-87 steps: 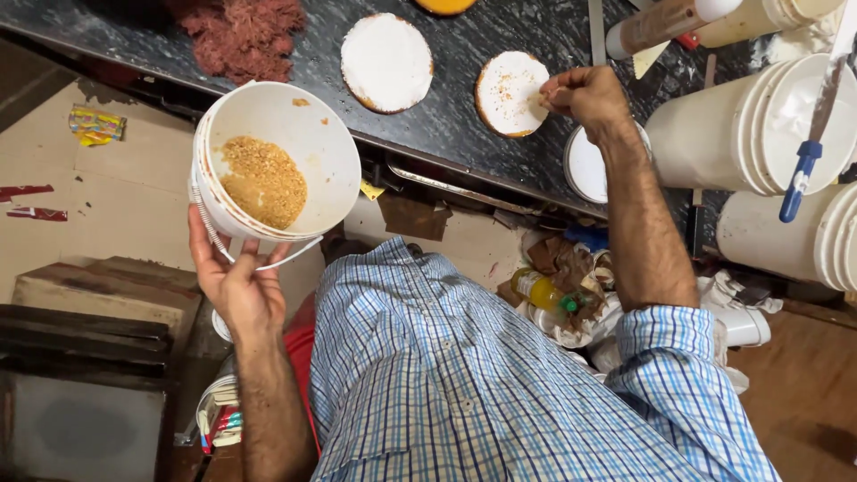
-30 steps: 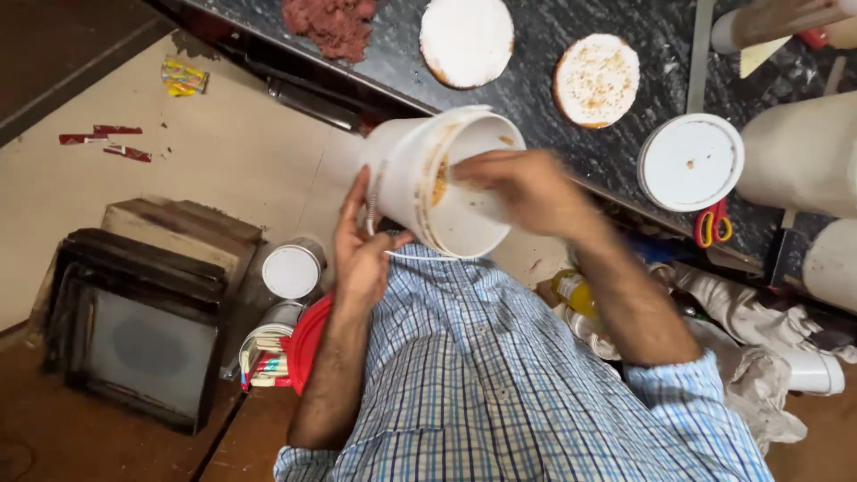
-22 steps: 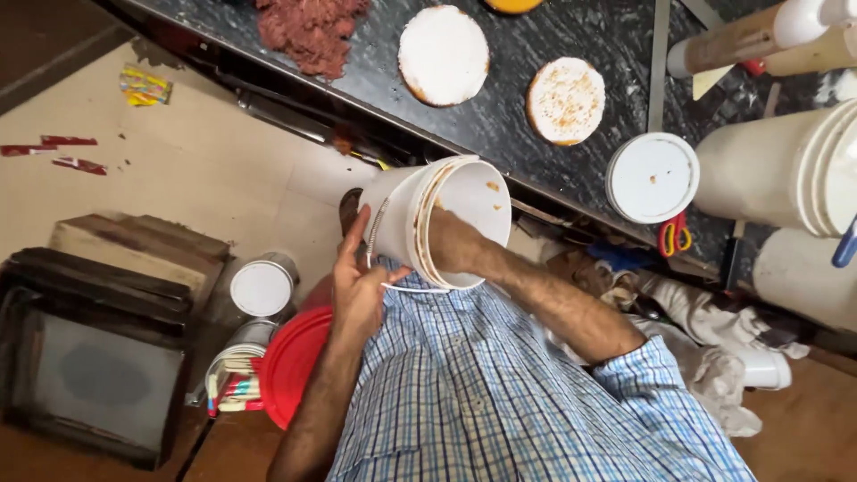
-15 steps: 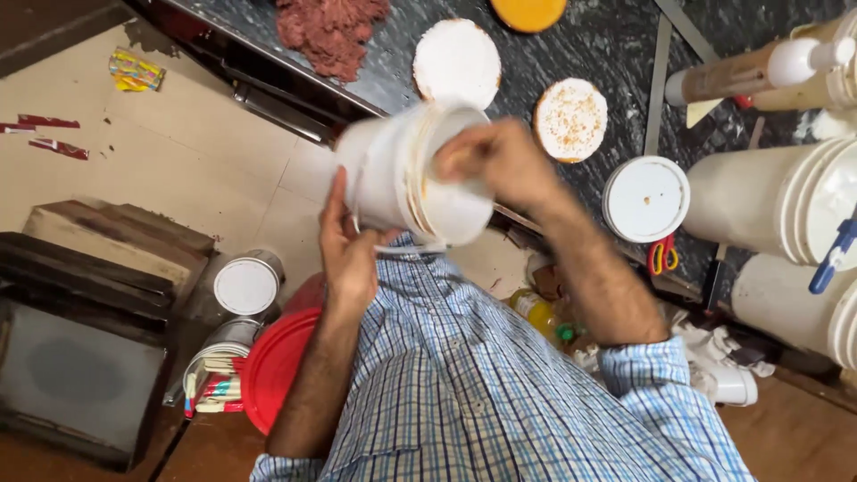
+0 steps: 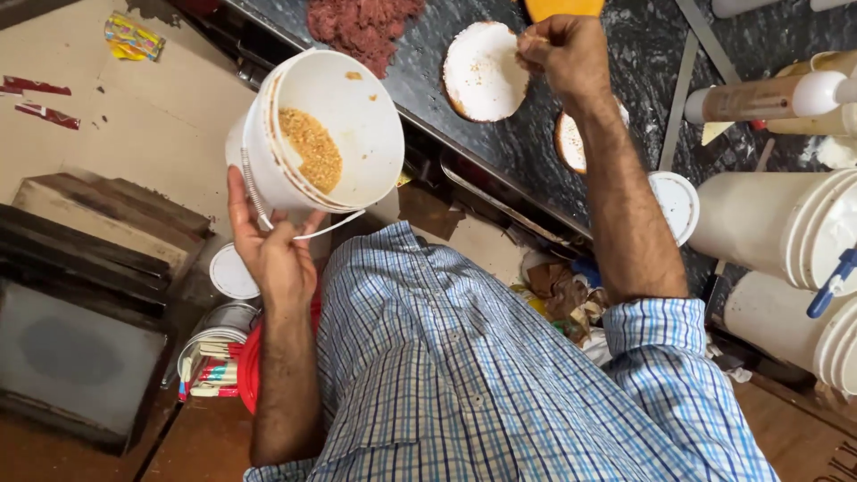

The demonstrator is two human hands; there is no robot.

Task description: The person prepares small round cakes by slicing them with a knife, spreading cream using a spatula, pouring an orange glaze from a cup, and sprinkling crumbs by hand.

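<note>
My left hand (image 5: 272,250) holds a white plastic bucket (image 5: 344,125) from below, tilted so its mouth faces up at me; a heap of small golden-brown grains (image 5: 310,149) lies inside it. My right hand (image 5: 567,54) is stretched over the dark counter (image 5: 625,62), fingers pinched together above a white round dough disc (image 5: 482,71). What the pinch holds is too small to see. A second disc (image 5: 569,143) lies partly behind my forearm.
A pile of reddish-brown mince (image 5: 361,27) and an orange disc (image 5: 562,7) lie on the counter. White tubs (image 5: 786,223) and a white lid (image 5: 677,203) stand at the right. A red bucket (image 5: 254,361), tins and dark trays (image 5: 80,339) sit on the floor at left.
My right hand came out of the bucket and moved up over the white disc on the counter. The bucket tipped back so its grains show.
</note>
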